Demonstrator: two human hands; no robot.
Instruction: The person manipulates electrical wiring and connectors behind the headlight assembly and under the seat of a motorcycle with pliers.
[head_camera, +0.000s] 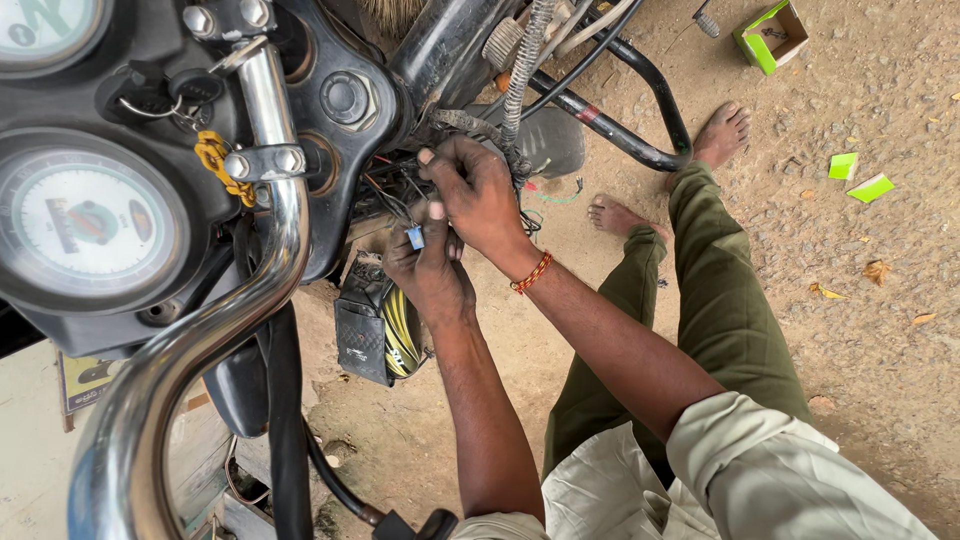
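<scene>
**Connector work below the steering head**

Left hand (432, 268) pinches the small blue connector (415, 237) just below the steering head (347, 98). Right hand (478, 195) grips the wire bundle (400, 200) beside it. Best practice, likely: hold the housing, not the wires; push straight, no twisting.

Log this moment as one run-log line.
left hand: pinches blue connector | right hand: grips wires | site: motorcycle headstock

Outdoor roadside bike repair spot: stripped motorcycle (330, 110) w/ exposed wiring (400, 195), dirt ground (880, 300), scattered parts box (772, 35)
</scene>
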